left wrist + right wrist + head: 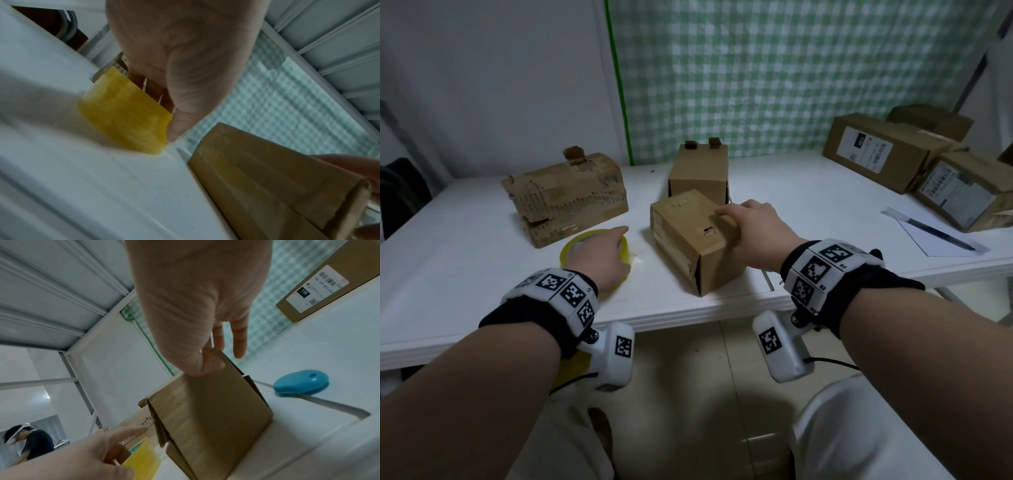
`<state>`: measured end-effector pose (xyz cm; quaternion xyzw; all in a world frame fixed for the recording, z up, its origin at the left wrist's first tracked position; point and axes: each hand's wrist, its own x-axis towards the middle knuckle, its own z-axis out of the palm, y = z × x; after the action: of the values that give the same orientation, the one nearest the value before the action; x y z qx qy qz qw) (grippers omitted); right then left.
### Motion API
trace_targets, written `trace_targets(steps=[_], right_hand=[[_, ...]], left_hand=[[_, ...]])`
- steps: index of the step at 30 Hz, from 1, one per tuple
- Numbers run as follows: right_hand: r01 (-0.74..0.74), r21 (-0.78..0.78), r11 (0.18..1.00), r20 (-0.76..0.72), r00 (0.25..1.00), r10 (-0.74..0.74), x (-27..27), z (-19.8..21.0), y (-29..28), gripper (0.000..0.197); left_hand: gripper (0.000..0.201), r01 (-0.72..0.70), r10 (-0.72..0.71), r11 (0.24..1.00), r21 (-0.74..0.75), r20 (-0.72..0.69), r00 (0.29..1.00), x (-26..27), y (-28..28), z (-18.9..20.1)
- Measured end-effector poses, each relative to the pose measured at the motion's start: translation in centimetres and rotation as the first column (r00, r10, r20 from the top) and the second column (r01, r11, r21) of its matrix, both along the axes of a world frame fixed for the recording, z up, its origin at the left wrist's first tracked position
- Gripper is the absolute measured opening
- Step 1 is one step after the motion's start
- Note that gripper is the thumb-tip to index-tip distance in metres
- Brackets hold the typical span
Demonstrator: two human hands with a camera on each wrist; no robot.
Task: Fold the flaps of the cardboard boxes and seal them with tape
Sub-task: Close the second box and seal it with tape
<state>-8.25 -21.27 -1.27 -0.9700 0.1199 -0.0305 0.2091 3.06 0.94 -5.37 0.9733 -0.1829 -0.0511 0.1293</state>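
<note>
A small brown cardboard box lies on its side near the front edge of the white table. My right hand holds its upper right edge, thumb on the side face and fingers over the top. To its left a yellow tape roll lies flat on the table. My left hand grips this roll: in the left wrist view the thumb presses the outside of the tape roll and the brown core shows beside it. The box's end flaps face me and look folded in.
A worn, torn box sits at the back left and an upright box behind the held one. Labelled boxes stack at the right, with a pen on paper. A blue oval object lies right of the held box.
</note>
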Motion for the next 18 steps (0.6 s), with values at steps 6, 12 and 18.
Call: trace_targets(steps=[6,12,18], right_hand=[[-0.003,0.005,1.0,0.102,0.995,0.003,-0.2,0.4,-0.1,0.063],[-0.01,0.005,1.0,0.322,0.947,0.008,-0.1,1.4,0.4,0.033],[-0.129,0.301,0.945,0.326,0.945,0.025,-1.2,3.9,2.2,0.028]], left_hand=[[0.065,-0.063,0.079,0.982,-0.181,0.083,0.993,0.1,-0.1,0.7],[0.068,-0.004,0.114,0.811,-0.585,0.151,0.982,-1.2,-0.2,4.7],[0.076,-0.013,0.002,0.587,-0.81,-0.015,1.0,-2.9,-1.3,8.6]])
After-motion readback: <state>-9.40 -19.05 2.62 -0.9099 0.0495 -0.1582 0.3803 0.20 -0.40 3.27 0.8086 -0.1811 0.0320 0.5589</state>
